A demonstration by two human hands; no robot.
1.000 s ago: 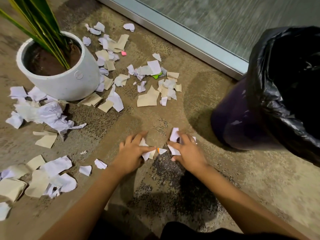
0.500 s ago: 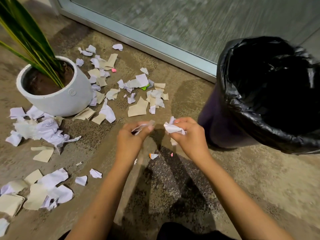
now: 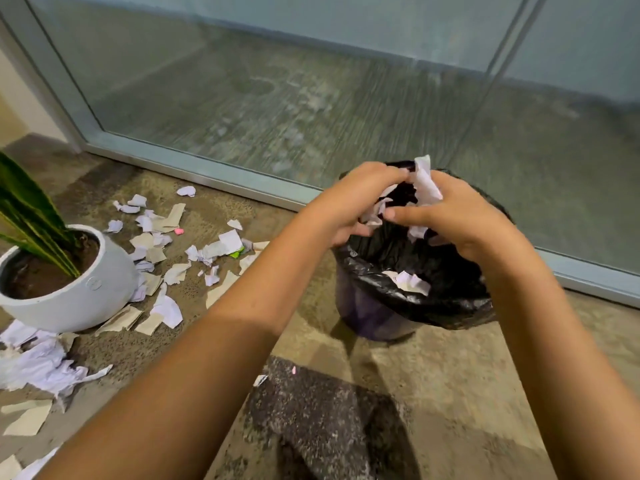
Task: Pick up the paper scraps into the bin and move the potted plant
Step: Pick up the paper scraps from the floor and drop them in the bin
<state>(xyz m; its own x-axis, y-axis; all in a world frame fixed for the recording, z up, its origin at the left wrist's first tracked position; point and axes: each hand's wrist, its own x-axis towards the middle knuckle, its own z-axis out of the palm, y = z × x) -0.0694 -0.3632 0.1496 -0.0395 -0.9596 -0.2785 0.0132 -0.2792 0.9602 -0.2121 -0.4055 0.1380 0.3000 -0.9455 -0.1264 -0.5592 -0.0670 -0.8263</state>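
Both hands meet over the bin [image 3: 408, 306] at two o'clock: left hand [image 3: 349, 202] and right hand [image 3: 457, 220], fingers curled, gripping paper scraps [image 3: 427, 188]. They hide the bin's inside.

Two hands up over the bin: left hand [image 3: 349, 202], right hand [image 3: 460, 220]. One bin [image 3: 381, 317], one black liner [image 3: 433, 299] in it. One potted plant [image 3: 69, 292] in a white pot. Paper scraps [image 3: 166, 308] on the floor, dozens, too many to count exactly. One pink bit [image 3: 178, 231], one green bit [image 3: 236, 253].
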